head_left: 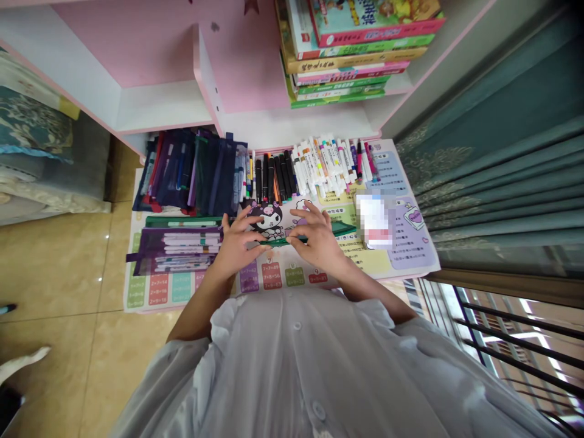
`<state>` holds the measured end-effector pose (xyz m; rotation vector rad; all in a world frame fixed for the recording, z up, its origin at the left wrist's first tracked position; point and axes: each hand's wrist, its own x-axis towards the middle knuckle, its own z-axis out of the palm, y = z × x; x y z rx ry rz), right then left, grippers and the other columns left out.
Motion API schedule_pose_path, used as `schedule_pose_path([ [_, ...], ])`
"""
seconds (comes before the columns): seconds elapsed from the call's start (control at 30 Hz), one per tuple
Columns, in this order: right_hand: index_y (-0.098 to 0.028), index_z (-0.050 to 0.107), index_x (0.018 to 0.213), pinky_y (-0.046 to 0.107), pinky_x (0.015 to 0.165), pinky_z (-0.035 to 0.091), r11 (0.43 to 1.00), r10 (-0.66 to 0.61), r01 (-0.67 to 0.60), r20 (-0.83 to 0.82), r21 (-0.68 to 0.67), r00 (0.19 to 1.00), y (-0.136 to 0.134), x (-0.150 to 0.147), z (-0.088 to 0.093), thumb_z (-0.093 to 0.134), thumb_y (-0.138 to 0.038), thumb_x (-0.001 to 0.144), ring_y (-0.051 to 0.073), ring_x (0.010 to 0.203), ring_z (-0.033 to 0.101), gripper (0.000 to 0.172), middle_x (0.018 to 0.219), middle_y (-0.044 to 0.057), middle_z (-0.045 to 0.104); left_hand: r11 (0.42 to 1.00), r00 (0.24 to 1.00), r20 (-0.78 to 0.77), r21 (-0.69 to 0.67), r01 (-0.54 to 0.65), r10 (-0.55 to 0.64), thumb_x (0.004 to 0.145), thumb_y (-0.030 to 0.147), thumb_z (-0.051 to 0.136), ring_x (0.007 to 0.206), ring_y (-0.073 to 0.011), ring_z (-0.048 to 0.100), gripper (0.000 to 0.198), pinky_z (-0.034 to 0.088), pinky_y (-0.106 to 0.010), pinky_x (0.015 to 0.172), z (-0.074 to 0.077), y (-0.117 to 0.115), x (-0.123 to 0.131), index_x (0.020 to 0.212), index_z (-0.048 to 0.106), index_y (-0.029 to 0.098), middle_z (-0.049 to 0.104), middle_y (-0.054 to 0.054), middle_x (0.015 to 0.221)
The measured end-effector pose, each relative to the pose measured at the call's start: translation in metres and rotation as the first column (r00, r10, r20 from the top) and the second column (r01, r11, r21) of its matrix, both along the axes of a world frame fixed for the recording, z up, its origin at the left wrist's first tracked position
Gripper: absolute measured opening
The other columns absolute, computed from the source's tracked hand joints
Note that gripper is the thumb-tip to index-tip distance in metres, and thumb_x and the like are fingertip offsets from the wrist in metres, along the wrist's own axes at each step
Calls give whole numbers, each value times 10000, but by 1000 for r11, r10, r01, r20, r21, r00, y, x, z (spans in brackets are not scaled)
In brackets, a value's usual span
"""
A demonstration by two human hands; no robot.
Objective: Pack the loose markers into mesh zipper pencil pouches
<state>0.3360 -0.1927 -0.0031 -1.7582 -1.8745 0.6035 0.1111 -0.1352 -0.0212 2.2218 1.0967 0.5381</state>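
In the head view, a green mesh pencil pouch (343,229) is stretched edge-on between my hands, low over the printed desk mat. My left hand (238,242) pinches its left end between thumb and fingertips, the other fingers spread. My right hand (314,234) closes thumb and index finger on its edge near the middle, and the pouch runs on behind it to the right. Left of my left hand lies a purple mesh pouch (148,248) filled with white markers. Another green pouch (157,221) with pens lies just beyond it.
Filled dark mesh pouches (219,164) sit at the back left. Black markers (278,176) and a heap of white markers (323,161) lie beside them. A blurred-out phone-like object (375,220) is on the right. Stacked books (347,64) fill the shelf above; a curtain (506,134) hangs at right.
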Motion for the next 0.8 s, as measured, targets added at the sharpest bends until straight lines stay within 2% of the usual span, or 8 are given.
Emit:
schedule_pose_path([
  [0.8,-240,708,683,739,1123,224,998,-64,64,-19,19,998,-4,16,-2,652,-253,822,401,1456,359,151,1343,75,643,999,1000,3,33,-25,25,797,438,762,1448,-337,398,194,36,-691,1197,-1,1,-2,748,732,252,670,-56,1310],
])
